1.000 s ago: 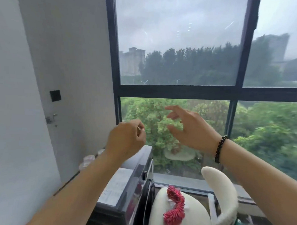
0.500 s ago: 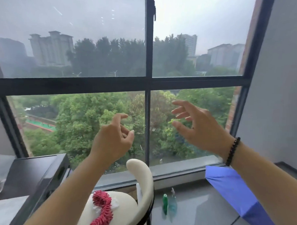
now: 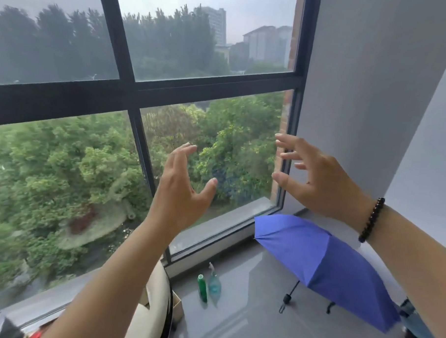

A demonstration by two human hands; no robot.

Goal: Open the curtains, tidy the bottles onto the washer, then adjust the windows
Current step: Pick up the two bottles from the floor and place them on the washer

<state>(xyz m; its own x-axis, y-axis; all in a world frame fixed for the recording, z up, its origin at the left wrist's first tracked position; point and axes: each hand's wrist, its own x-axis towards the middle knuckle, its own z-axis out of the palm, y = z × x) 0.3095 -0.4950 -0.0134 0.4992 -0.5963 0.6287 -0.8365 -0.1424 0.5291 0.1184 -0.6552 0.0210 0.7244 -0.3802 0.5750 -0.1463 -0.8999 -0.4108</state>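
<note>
Both my hands are raised in front of the window with spread, relaxed fingers and hold nothing. My left hand (image 3: 182,190) hovers before the lower right pane. My right hand (image 3: 316,180), with a black bead bracelet at the wrist, is near the window's right frame post (image 3: 291,136). Two small bottles stand on the grey floor below: a green one (image 3: 202,287) and a clear bluish one (image 3: 214,283) beside it. The black window frame (image 3: 133,88) divides the glass into panes. No curtain is in view, and of the washer only a dark blurred corner at the bottom left might show.
An open blue umbrella (image 3: 325,265) lies on the floor at the right, under my right arm. A cream-coloured chair back (image 3: 157,309) rises at the bottom centre, with a small cardboard box (image 3: 177,310) beside it. A white wall (image 3: 373,98) bounds the right side.
My view has swung to the right, from the washer and left wall to the right end of the window. Both hands travelled with it, and the left hand's fingers opened out from a loose curl.
</note>
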